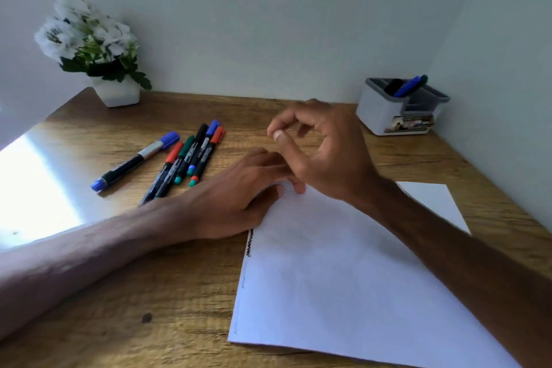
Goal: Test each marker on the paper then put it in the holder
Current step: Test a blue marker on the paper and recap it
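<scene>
A white sheet of paper point(334, 272) lies on the wooden desk, with a short dark zigzag mark at its left edge. My left hand point(239, 191) rests flat on the paper's far left corner and holds nothing. My right hand point(322, 152) hovers above it, fingers loosely curled and apart, empty. Several markers point(191, 158) with red, green, blue and black caps lie in a bunch left of my hands. A thicker blue-capped marker point(134, 161) lies further left. The grey and white holder point(400, 110) stands at the back right with a blue marker point(409, 85) in it.
A white pot of white flowers point(116, 92) stands at the back left corner. Walls close the desk point(134, 293) at the back and on the right. Bright glare falls on the desk's left side.
</scene>
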